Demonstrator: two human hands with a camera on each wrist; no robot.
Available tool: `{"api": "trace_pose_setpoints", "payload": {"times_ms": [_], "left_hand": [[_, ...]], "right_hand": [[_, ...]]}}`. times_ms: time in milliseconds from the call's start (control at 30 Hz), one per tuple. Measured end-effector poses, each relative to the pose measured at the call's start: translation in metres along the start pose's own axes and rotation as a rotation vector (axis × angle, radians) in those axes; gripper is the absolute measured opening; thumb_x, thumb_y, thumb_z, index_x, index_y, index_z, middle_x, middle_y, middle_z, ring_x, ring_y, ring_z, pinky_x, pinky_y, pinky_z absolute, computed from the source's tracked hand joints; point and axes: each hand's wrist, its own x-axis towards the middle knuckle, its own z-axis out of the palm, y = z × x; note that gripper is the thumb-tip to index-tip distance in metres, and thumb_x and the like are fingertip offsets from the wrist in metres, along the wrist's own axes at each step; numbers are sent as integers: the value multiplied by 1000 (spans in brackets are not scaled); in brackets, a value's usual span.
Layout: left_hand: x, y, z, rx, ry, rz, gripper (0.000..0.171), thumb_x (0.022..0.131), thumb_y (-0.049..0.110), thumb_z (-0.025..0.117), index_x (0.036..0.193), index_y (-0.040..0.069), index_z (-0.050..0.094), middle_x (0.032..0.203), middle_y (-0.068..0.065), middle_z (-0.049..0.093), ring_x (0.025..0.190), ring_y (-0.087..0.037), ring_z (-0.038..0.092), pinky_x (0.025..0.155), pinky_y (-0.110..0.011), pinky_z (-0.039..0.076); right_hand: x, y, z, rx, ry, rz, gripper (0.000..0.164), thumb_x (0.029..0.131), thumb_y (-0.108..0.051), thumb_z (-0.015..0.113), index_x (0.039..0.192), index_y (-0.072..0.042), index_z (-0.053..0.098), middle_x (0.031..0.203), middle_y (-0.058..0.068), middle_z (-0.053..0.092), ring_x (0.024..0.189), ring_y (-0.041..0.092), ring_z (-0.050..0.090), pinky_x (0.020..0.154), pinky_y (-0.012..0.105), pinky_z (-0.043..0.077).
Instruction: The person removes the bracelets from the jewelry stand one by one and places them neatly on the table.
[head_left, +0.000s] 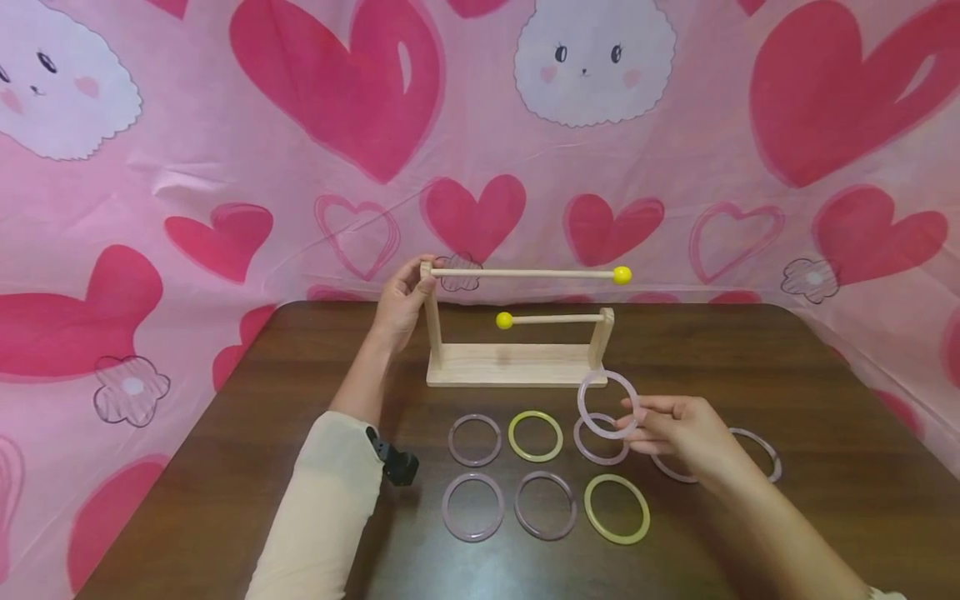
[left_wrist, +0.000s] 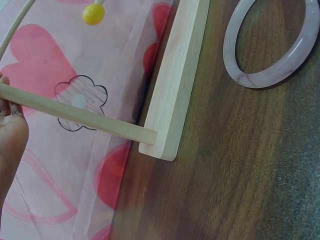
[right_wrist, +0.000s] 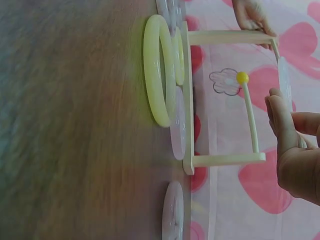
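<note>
My left hand (head_left: 401, 307) grips the top of the tall post of a wooden rack (head_left: 517, 365). From that post a long upper rod (head_left: 525, 273) runs right to a yellow ball (head_left: 622, 275). A shorter rod (head_left: 558, 319) points left from the low right post, also tipped with a yellow ball (head_left: 504, 320). In my right hand (head_left: 686, 429) a pale lilac bangle (head_left: 609, 375) is pinched by its right side, raised above the table in front of the rack's right end. The right wrist view shows this bangle (right_wrist: 284, 82) nearly edge-on beyond the fingers.
Two rows of bangles lie before the rack, among them a rear yellow-green one (head_left: 512, 433), a front yellow-green one (head_left: 647, 521) and a purple one (head_left: 446, 507). More pale bangles (head_left: 777, 467) lie partly hidden behind my right hand. A heart-print cloth (head_left: 480, 100) hangs behind the table.
</note>
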Motion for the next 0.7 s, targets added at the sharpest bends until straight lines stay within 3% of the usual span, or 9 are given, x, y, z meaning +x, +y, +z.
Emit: {"api": "trace_pose_setpoints", "payload": {"times_ms": [167, 367, 400, 567, 700], "left_hand": [[1, -2, 0, 1, 9, -10, 21, 80, 17, 62, 101, 22, 61, 111, -6, 62, 101, -11, 52, 89, -25, 38], [2, -1, -1, 9, 13, -9, 20, 84, 10, 59, 101, 20, 61, 105, 4, 65, 100, -10, 52, 89, -24, 38], [2, -2, -1, 8, 13, -6, 20, 84, 11, 59, 102, 18, 61, 101, 9, 65, 100, -10, 52, 88, -24, 39], [1, 0, -1, 20, 11, 0, 36, 81, 15, 61, 113, -1, 56, 100, 9, 64, 98, -10, 52, 87, -24, 39], [1, 0, -1, 14, 4, -1, 34, 81, 15, 61, 112, 1, 57, 101, 8, 64, 98, -11, 52, 87, -24, 39]], "right_hand": [[-5, 1, -5, 11, 7, -13, 42, 94, -4, 50, 123, 25, 37, 96, 25, 65, 84, 21, 66, 74, 34, 52], [-9, 2, -12, 15, 12, -8, 43, 95, -4, 49, 123, 26, 35, 94, 22, 66, 84, 20, 67, 73, 34, 52], [-9, 2, -13, 15, 11, -10, 43, 95, -4, 49, 123, 26, 35, 94, 22, 66, 84, 19, 67, 73, 34, 53], [-12, 5, -18, 21, 11, -7, 43, 94, -4, 50, 121, 27, 36, 91, 18, 67, 83, 19, 67, 72, 33, 53], [-14, 7, -20, 2, 18, 13, 43, 94, -4, 51, 121, 27, 37, 91, 18, 67, 83, 19, 66, 73, 35, 52]]}}
